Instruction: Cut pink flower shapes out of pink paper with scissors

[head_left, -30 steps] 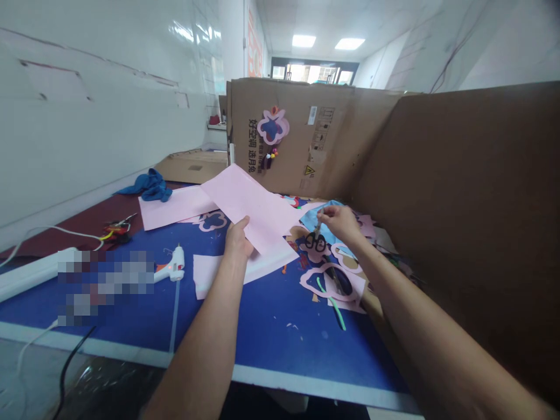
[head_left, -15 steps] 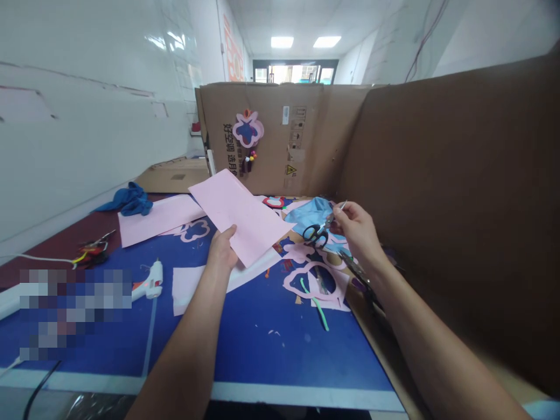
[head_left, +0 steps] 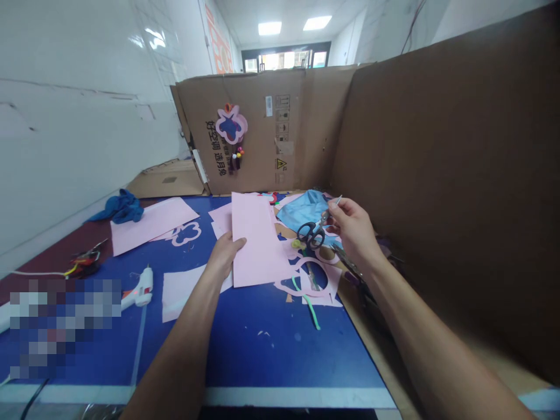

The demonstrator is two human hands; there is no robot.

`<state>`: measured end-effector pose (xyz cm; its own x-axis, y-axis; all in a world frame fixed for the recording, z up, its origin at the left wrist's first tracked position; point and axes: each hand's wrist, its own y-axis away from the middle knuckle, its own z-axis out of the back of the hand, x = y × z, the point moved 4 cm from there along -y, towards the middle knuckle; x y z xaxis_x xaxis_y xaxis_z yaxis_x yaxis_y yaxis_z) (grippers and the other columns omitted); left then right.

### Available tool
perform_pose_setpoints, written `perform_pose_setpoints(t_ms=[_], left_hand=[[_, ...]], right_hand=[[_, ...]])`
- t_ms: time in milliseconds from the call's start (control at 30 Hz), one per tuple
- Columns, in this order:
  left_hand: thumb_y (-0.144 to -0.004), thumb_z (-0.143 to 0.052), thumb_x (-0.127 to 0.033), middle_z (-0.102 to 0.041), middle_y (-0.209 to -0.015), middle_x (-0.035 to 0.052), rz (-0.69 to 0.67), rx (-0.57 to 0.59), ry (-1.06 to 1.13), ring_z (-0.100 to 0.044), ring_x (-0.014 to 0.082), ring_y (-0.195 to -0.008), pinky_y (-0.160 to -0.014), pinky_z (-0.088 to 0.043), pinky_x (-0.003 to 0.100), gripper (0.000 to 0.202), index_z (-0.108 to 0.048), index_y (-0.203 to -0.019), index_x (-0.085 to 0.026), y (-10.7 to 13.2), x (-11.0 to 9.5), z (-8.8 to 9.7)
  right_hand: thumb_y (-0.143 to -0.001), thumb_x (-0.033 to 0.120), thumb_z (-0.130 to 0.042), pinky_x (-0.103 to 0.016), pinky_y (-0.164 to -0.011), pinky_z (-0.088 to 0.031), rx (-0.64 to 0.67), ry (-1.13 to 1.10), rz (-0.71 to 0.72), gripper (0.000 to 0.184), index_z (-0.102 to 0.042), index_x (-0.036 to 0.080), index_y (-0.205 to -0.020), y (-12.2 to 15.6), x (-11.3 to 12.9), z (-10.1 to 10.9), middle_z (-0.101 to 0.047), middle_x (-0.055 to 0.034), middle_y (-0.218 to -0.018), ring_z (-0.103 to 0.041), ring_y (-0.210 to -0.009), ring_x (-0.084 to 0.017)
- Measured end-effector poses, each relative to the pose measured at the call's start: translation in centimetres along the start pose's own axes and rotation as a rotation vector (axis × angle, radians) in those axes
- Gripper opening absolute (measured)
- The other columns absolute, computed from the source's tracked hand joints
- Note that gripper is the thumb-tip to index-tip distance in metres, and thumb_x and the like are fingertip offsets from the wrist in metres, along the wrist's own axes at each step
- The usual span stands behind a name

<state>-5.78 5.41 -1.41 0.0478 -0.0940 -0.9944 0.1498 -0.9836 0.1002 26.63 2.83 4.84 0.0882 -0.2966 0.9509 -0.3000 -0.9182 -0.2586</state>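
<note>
My left hand (head_left: pixel 227 254) grips a pink sheet of paper (head_left: pixel 259 242) by its left edge, thumb on top and fingers behind. The sheet is held above the table, tilted toward me. In my right hand (head_left: pixel 350 224) is a pair of scissors (head_left: pixel 315 231), pinched around the blades, with the black handles hanging to the left. Below the scissors lies a pink cut-out ring (head_left: pixel 289 287) with a green pipe cleaner (head_left: pixel 312 311) across it. A light blue cloth (head_left: pixel 303 209) lies behind the scissors.
A white glue gun (head_left: pixel 143 287) rests at the left of the blue table (head_left: pixel 245 356). More pink paper (head_left: pixel 149 219) and a dark blue cloth (head_left: pixel 120 206) lie far left. Cardboard walls (head_left: pixel 301 146) stand behind and to the right, a flower-shaped ornament (head_left: pixel 241 124) hanging on one.
The pink sheet has turned more upright and its lower end has swung around in my left hand. My right hand still holds the scissors. The whole view has shifted slightly.
</note>
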Motion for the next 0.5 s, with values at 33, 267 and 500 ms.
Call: perform_pose_setpoints(t_ms=[33, 267, 500], left_hand=[[-0.076, -0.076, -0.014, -0.074, -0.119, 0.0199, -0.103, -0.116, -0.152, -0.072, 0.0362, -0.113, -0.103, -0.054, 0.054, 0.05, -0.067, -0.125, -0.012, 0.1, -0.7, 0.6], [-0.086, -0.071, -0.044, -0.076, -0.099, 0.0098, -0.357, 0.06, -0.27, -0.068, 0.0207, -0.078, -0.072, -0.055, 0.034, 0.039, -0.073, -0.115, -0.018, 3.1, -3.2, -3.2], [-0.08, -0.081, -0.041, -0.075, -0.089, 0.0054, -0.309, 0.611, -0.106, -0.067, 0.0182, -0.081, -0.077, -0.051, 0.031, 0.027, -0.076, -0.092, -0.017, 6.6, -2.6, -8.0]], right_hand=[[-0.079, 0.054, -0.08, -0.021, -0.05, -0.047, 0.021, -0.005, -0.004, 0.037, -0.065, 0.022, -0.091, 0.1, 0.0, -0.2, -0.066, 0.0013, -0.076, -0.063, -0.061, -0.013], [-0.084, 0.052, -0.077, -0.025, -0.053, -0.047, 0.373, 0.134, 0.043, 0.033, -0.067, 0.021, -0.082, 2.8, 0.7, -4.4, -0.065, 0.0011, -0.068, -0.06, -0.059, -0.015], [-0.088, 0.044, -0.071, -0.028, -0.057, -0.046, 0.432, 0.259, 0.119, 0.026, -0.071, 0.019, -0.082, 5.5, 0.4, -7.1, -0.065, 0.0002, -0.07, -0.057, -0.062, -0.016]])
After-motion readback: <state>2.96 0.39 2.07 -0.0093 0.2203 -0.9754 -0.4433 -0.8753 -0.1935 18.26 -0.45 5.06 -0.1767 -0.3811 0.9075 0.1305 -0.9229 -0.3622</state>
